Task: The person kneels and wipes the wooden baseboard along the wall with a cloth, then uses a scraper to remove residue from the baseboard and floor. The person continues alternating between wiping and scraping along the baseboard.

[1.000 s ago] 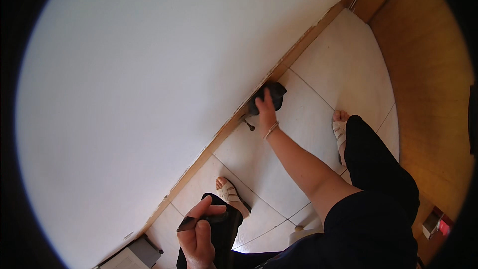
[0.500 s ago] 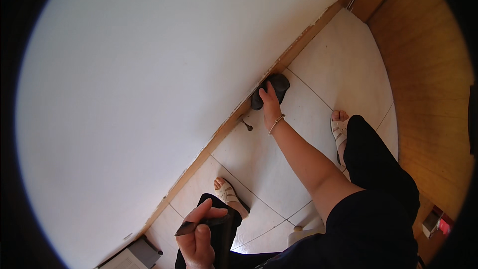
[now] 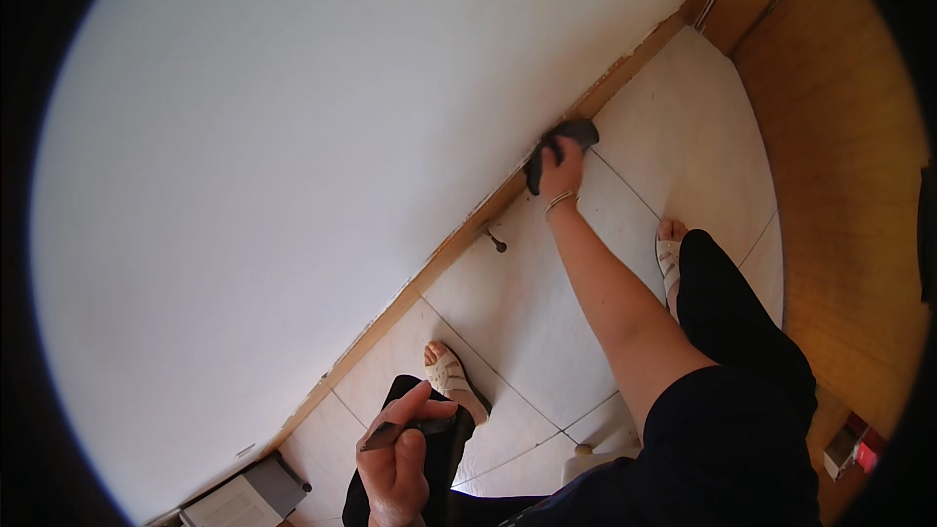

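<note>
My right hand (image 3: 560,174) is closed over a dark grey cloth (image 3: 583,131), pressing it on the wooden baseboard (image 3: 625,78) at the foot of the white wall. The fingers are slightly blurred, and part of the cloth lies hidden under them. A thin bracelet circles that wrist. Near the lower edge my left hand (image 3: 395,468), raised above my left knee, pinches a thin, dark, flat thing (image 3: 383,437) between thumb and fingers. Its kind cannot be made out against the dark trousers.
A small metal doorstop (image 3: 497,242) sticks out from the baseboard. My sandaled feet stand on pale floor tiles (image 3: 517,303). Wooden panelling (image 3: 849,137) curves along the right. A grey and white box-like thing (image 3: 244,498) sits by the wall at lower left; a pale stool-like piece (image 3: 597,461) is beneath me.
My right hand has slid the cloth farther along the baseboard, up and to the right, past the doorstop. My left hand keeps its pinch and has shifted only slightly.
</note>
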### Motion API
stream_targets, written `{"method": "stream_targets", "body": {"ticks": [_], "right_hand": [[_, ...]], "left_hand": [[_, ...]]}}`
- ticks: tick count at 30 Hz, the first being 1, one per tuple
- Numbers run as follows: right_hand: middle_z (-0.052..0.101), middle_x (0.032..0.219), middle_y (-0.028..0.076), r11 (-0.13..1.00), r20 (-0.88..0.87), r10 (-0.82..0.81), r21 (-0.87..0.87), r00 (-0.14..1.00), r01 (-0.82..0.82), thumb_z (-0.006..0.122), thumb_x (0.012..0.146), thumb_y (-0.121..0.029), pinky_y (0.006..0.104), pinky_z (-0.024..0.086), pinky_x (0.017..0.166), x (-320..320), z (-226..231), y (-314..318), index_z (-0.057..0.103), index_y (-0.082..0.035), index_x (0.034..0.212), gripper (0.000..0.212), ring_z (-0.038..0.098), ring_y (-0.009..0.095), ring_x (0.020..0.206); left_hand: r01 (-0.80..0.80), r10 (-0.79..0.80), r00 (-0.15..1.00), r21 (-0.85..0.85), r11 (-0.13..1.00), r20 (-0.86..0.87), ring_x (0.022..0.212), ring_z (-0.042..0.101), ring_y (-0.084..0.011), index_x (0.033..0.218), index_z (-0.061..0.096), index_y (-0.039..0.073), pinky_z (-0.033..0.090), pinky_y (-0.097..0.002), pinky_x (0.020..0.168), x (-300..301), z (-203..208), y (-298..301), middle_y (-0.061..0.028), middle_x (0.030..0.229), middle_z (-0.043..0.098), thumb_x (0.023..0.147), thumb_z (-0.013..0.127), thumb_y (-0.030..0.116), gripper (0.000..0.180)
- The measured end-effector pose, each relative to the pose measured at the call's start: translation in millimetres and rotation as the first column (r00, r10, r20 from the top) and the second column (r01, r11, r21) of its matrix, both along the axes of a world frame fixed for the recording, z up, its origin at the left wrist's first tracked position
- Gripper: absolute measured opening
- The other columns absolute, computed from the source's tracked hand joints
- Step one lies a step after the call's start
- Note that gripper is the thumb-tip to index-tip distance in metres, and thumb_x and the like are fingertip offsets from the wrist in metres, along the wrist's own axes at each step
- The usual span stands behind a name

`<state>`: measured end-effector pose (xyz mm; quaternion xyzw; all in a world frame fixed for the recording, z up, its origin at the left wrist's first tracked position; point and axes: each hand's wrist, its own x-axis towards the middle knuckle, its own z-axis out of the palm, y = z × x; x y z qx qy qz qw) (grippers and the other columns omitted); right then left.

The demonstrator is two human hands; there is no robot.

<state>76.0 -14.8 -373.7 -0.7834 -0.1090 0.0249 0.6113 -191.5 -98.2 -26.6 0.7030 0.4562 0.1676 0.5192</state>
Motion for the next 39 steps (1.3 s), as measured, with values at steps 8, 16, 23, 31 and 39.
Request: {"method": "stream_targets", "body": {"ticks": [8, 16, 23, 31, 39], "right_hand": [[0.057, 0.094, 0.014, 0.980, 0.000, 0.190, -0.061, 0.982, -0.189, 0.064, 0.074, -0.008, 0.0373, 0.045, 0.080, -29, 8, -2, 0.058, -0.006, 0.096, 0.023, 0.055, 0.032, 0.089], [0.060, 0.101, 0.017, 0.987, 0.122, -0.063, -0.139, 0.991, 0.080, 0.062, 0.077, -0.014, 0.0383, 0.043, 0.085, 90, -11, 0, 0.059, -0.004, 0.101, 0.026, 0.056, 0.034, 0.095], [0.059, 0.107, 0.019, 0.948, -0.165, -0.141, -0.306, 0.976, 0.086, 0.059, 0.081, -0.016, 0.0390, 0.043, 0.086, 181, 26, 1, 0.058, -0.007, 0.109, 0.030, 0.056, 0.034, 0.099], [0.054, 0.106, 0.019, 0.986, 0.193, -0.052, -0.145, 0.980, 0.081, 0.060, 0.078, -0.011, 0.0393, 0.041, 0.086, 36, -23, 3, 0.053, -0.002, 0.104, 0.028, 0.051, 0.035, 0.100], [0.056, 0.102, 0.016, 0.945, 0.008, 0.273, -0.190, 0.962, -0.266, 0.060, 0.079, -0.013, 0.0396, 0.042, 0.085, 12, 4, -6, 0.053, -0.004, 0.102, 0.026, 0.052, 0.034, 0.098]], "left_hand": [[-0.017, 0.018, 0.999, 0.023, 1.000, -0.034, 0.084, 0.061, -0.0196, 0.118, 0.050, -0.005, 0.046, -0.0300, 0.080, 4, 2, 1, -0.0154, 0.088, 0.064, 0.094, 0.038, 0.022, 0.038], [-0.024, 0.032, 0.993, 0.081, 0.996, -0.112, 0.081, 0.061, -0.0186, 0.118, 0.051, -0.004, 0.046, -0.0301, 0.079, -3, -4, 10, -0.0142, 0.086, 0.064, 0.094, 0.036, 0.024, 0.039], [0.000, -0.001, 1.000, -0.037, 0.999, -0.018, 0.086, 0.059, -0.0199, 0.123, 0.045, -0.007, 0.046, -0.0304, 0.080, -24, 9, 13, -0.0161, 0.097, 0.062, 0.095, 0.038, 0.021, 0.040], [0.058, -0.057, 0.997, -0.007, 0.998, 0.050, 0.087, 0.059, -0.0201, 0.123, 0.045, -0.007, 0.047, -0.0305, 0.080, -27, 10, 11, -0.0164, 0.099, 0.061, 0.095, 0.039, 0.021, 0.041], [0.047, -0.047, 0.998, -0.003, 0.999, 0.046, 0.087, 0.059, -0.0202, 0.123, 0.045, -0.007, 0.047, -0.0303, 0.080, -12, 12, 8, -0.0165, 0.099, 0.061, 0.095, 0.039, 0.020, 0.040]]}}
